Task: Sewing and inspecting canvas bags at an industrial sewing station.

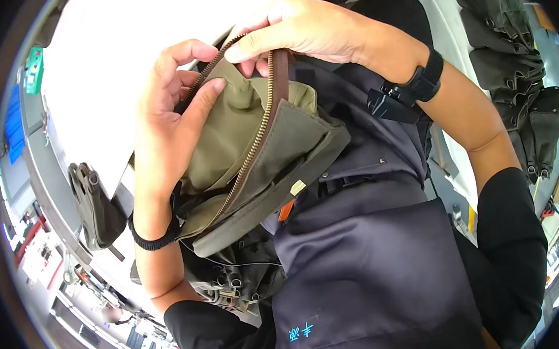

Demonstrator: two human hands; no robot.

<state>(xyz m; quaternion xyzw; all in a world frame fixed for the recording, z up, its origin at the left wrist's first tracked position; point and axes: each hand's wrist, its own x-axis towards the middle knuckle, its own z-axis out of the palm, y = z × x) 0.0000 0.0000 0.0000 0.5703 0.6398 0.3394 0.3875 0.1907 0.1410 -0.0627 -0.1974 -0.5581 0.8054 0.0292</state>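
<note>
Head view: olive bag (293,139) held up in front of the torso, mouth open, tilted, lower right side against the dark apron (366,252). Zipper (270,89) with brass-coloured teeth and brown tape runs round the mouth, sides spread apart; tan-green lining (218,155) shows inside. Left hand (172,107): grip clamped on the bag's far left edge, thumb on the lining side, fingers outside, edge between. Right hand (307,31): comes over the top, grip clamped on the zipper edge near the upper end of the mouth, thumb on top, other fingers partly hidden behind/inside. Thumb of the right hand just beside the left index fingertip. Small pale tag (298,187) at the bag's lower right side, orange piece (286,210) just below it. Black wristband (155,243) on the left wrist, black strap (427,78) on the right one. White counter (105,51) beyond the hands, overexposed. Dark handbag (98,212) to the left of the left forearm, well apart from the held one. Dark pile (259,264) below the bag, details unclear. More dark bags (526,108) far right, past the right forearm.
</note>
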